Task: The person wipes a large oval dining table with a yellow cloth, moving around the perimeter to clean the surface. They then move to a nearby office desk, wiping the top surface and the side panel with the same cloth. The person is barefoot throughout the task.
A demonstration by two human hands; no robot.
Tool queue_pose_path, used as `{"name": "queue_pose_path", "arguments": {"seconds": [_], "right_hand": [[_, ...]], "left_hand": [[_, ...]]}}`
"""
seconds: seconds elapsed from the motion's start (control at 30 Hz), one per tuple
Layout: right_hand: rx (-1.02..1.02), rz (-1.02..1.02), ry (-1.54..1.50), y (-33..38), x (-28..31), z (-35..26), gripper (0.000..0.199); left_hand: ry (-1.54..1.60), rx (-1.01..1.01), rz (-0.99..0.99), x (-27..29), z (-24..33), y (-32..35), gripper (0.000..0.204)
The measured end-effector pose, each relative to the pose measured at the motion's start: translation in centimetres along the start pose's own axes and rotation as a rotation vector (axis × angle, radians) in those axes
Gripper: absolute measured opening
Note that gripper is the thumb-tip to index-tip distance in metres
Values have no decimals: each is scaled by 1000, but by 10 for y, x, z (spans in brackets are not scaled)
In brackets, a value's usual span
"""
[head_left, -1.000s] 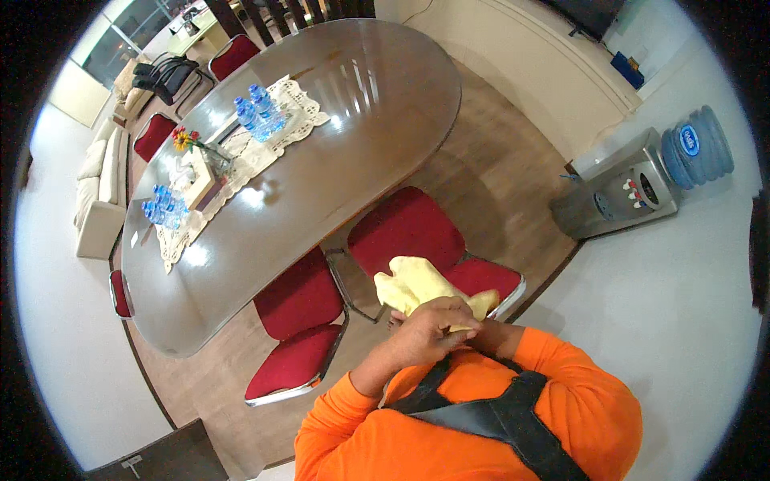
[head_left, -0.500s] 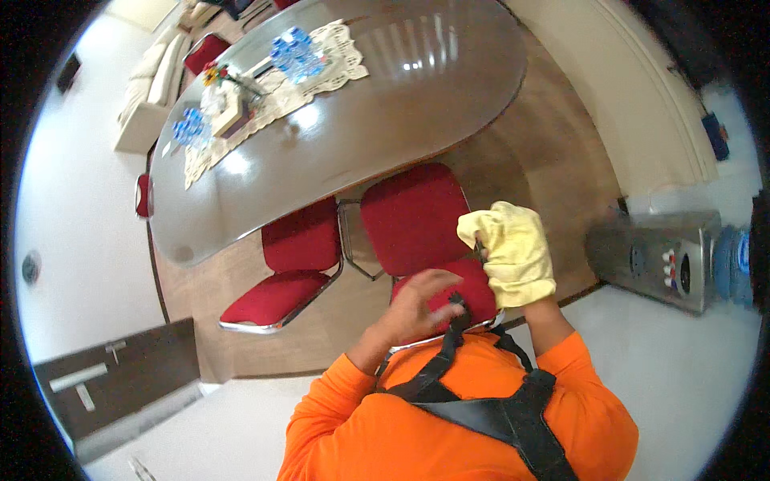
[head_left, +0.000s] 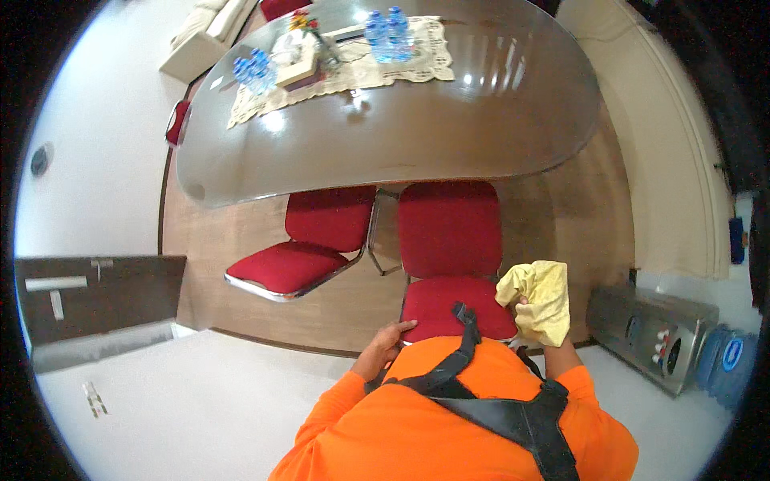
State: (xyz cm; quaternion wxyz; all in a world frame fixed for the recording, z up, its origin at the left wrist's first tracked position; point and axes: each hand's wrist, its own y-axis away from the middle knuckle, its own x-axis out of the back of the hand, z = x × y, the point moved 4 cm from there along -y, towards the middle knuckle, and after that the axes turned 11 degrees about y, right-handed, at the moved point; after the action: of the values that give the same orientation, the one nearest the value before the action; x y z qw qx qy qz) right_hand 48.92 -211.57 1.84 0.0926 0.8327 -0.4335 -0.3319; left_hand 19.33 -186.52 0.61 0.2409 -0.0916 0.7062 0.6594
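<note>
Water dispenser stands at the right by the wall, w/ a blue bottle beside it, partly cut by the dark rim; can't tell how full. On the long table a lace runner carries two clusters of small water bottles, a tissue box and flowers, all small and bent by the lens.

Right hand is clenched round a yellow cloth; the cloth bunches above the fist, held up over the right edge of the near red chair, just beside its seat. Fingers mostly buried in the folds, only knuckles show.

Left hand lies w/ fingers loosely stretched, tips touching the front left edge of that chair's seat; grips nothing.

Second red chair sits to the left, angled, back tucked under the table edge. Both chairs' backs partly hidden by the tabletop. Orange sleeves and a black harness strap cover the wrists and the seat's front edge.
</note>
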Motion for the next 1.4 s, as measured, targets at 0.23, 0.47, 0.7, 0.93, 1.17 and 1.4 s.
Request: {"name": "queue_pose_path", "arguments": {"seconds": [0.23,0.47,0.7,0.93,1.17,1.4], "right_hand": [[846,100,1370,-1,-90,-78,60],[24,45,113,-15,-55,-44,53],[-62,5,148,-3,-69,-27,46],[-96,-14,151,-7,-86,-25,40],[-102,-86,153,-30,-127,-36,35],[8,-103,-11,-79,-134,-144,27]], "left_hand": [[52,-83,-68,16,7,-32,32],[-48,-367,-134,-24,36,-16,44],[-59,-386,-114,-27,64,-7,59],[-50,-442,-130,-23,68,-32,50],[-9,-505,-230,-17,92,-28,52],[210,-618,25,-25,83,-20,50]]}}
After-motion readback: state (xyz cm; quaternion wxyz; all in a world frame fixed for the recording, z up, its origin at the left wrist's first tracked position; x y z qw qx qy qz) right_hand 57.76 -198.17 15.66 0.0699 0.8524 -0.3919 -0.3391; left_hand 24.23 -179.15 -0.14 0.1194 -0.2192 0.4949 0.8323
